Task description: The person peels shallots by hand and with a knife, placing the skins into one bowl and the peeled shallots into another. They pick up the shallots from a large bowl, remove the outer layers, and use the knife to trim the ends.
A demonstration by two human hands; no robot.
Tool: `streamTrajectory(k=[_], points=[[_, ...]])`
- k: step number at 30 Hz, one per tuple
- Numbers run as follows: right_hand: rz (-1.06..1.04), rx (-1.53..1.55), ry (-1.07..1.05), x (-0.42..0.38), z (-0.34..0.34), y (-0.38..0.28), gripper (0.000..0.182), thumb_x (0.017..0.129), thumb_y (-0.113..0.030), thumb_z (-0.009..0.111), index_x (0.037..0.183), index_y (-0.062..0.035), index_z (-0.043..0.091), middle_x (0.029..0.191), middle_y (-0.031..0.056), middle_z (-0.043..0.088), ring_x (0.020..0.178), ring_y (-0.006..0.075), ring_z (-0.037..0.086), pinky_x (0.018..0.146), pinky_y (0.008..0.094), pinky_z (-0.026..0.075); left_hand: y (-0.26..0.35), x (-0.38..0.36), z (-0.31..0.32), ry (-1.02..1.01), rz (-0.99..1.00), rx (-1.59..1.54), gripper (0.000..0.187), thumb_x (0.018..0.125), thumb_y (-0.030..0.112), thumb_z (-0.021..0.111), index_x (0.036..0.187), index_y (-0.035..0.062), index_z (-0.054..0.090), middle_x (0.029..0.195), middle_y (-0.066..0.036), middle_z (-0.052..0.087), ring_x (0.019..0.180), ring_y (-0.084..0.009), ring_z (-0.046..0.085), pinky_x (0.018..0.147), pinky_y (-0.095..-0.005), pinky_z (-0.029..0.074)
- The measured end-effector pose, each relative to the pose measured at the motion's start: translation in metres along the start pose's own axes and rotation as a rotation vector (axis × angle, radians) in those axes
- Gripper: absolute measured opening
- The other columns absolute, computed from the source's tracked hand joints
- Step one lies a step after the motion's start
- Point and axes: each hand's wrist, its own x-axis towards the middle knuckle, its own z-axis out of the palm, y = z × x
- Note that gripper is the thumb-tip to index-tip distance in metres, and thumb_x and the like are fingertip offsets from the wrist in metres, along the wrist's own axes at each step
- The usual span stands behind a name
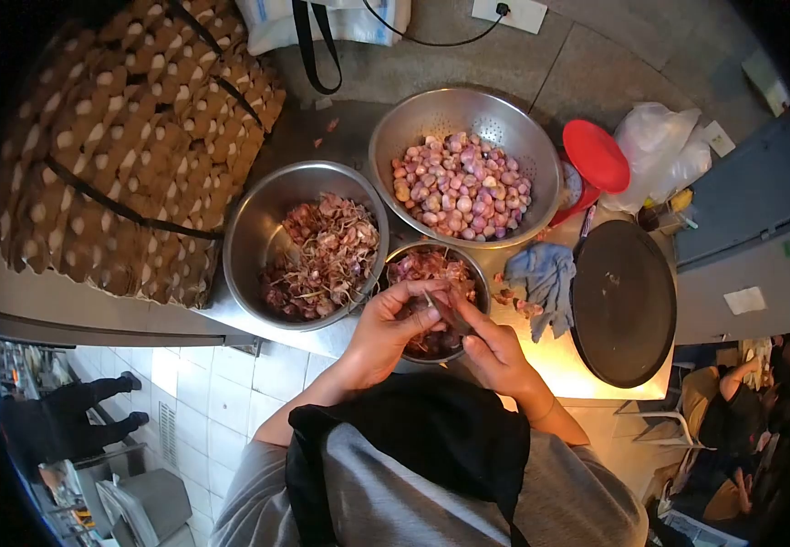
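Note:
Above the small metal bowl (483, 284), my left hand (386, 330) pinches a small shallot (429, 299), mostly hidden by the fingers. My right hand (502, 356) is closed round a small knife (454, 316), its blade close to the left fingertips. Reddish skins and shallots (427, 266) fill the bowl below. On its left stands a larger metal bowl (247, 273) with dry, papery shallots (327, 242). Behind, a wide metal colander (395, 114) holds a heap of pinkish peeled shallots (463, 187).
A blue-grey cloth (541, 278) and a round black tray (623, 305) lie to the right. Beyond them are a red scale (596, 155) and plastic bags (658, 146). Stacked egg trays (130, 137) rise at left. Other people (53, 428) are in the room.

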Motion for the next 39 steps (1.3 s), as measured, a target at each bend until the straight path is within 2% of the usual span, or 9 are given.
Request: streamTrajectory(k=[9,12,19,23,28,31,32,35,39], points=[[0.064,-0.373,0.007,0.005,0.01,-0.032,0.047,0.081,-0.012,0.053,0.126,-0.0089,0.041,0.101,0.017,0.058,0.075,0.0323,0.06,0.063,0.035,0.048,0.013,-0.004,-0.009,-0.011,0.0,0.086,0.029,0.082,0.0,0.053,0.111,0.0023,0.052,0.101,-0.004,0.057,0.091,-0.0107,0.054,0.082,-0.025,0.044],[0.043,-0.393,0.028,0.003,0.015,-0.032,0.044,0.082,-0.012,0.052,0.125,-0.0088,0.042,0.101,0.0179,0.058,0.077,0.0326,0.06,0.064,0.0332,0.048,0.014,-0.005,-0.014,-0.047,-0.01,0.111,0.029,0.083,0.0,0.051,0.112,0.002,0.051,0.102,-0.005,0.057,0.093,-0.011,0.054,0.082,-0.0252,0.044],[0.401,0.185,0.167,-0.012,0.034,-0.026,0.037,0.089,-0.016,0.044,0.123,0.0007,0.041,0.119,0.0158,0.05,0.109,0.0231,0.049,0.091,0.0286,0.035,0.016,-0.007,-0.016,-0.079,0.038,0.174,0.038,0.083,0.002,0.052,0.119,0.0017,0.04,0.105,-0.008,0.05,0.096,-0.0137,0.051,0.081,-0.0285,0.047],[0.475,0.243,0.281,-0.016,0.032,-0.002,0.038,0.09,-0.016,0.042,0.123,0.0035,0.04,0.122,0.0157,0.047,0.113,0.021,0.044,0.094,0.0278,0.031,0.013,-0.008,-0.016,-0.108,-0.003,0.11,0.039,0.082,0.0,0.053,0.118,0.0017,0.037,0.105,-0.01,0.049,0.096,-0.0146,0.05,0.08,-0.0283,0.048],[0.305,0.153,0.28,-0.009,0.031,0.002,0.039,0.091,-0.016,0.04,0.126,0.0003,0.037,0.128,0.0136,0.042,0.118,0.0195,0.039,0.097,0.0277,0.028,0.012,-0.004,-0.02,-0.065,0.028,0.223,0.032,0.081,0.002,0.055,0.11,0.0034,0.042,0.106,-0.007,0.049,0.097,-0.0145,0.05,0.079,-0.028,0.047],[0.283,0.087,0.159,-0.014,0.028,-0.007,0.043,0.092,-0.021,0.039,0.13,-0.0033,0.032,0.133,0.0118,0.036,0.122,0.0181,0.034,0.1,0.0285,0.026,0.0,0.007,-0.02,0.015,-0.047,0.101,0.015,0.081,0.003,0.055,0.096,0.0044,0.054,0.092,-0.004,0.056,0.087,-0.013,0.054,0.071,-0.0247,0.045],[0.282,0.091,0.131,-0.014,0.025,-0.013,0.044,0.092,-0.022,0.038,0.131,-0.004,0.031,0.133,0.0124,0.035,0.123,0.0186,0.033,0.1,0.0284,0.025,0.001,0.008,-0.022,0.016,-0.147,0.052,0.019,0.082,0.002,0.053,0.1,0.0042,0.053,0.097,-0.004,0.056,0.088,-0.0131,0.054,0.071,-0.0247,0.045],[0.198,0.036,0.157,-0.02,0.024,-0.014,0.046,0.091,-0.024,0.038,0.133,-0.0075,0.027,0.131,0.0154,0.037,0.12,0.023,0.037,0.098,0.0289,0.029,-0.013,0.013,-0.009,0.043,-0.047,-0.019,0.025,0.083,0.001,0.052,0.107,0.0047,0.051,0.106,-0.005,0.054,0.091,-0.0131,0.052,0.073,-0.027,0.042],[0.267,-0.129,0.164,-0.023,0.012,-0.026,0.047,0.09,-0.029,0.037,0.133,-0.0138,0.025,0.119,0.0207,0.046,0.098,0.0358,0.052,0.082,0.037,0.043,-0.016,0.021,0.002,-0.075,-0.008,-0.034,0.023,0.083,0.002,0.052,0.106,0.0057,0.051,0.102,-0.004,0.055,0.089,-0.0129,0.052,0.072,-0.0258,0.042]])
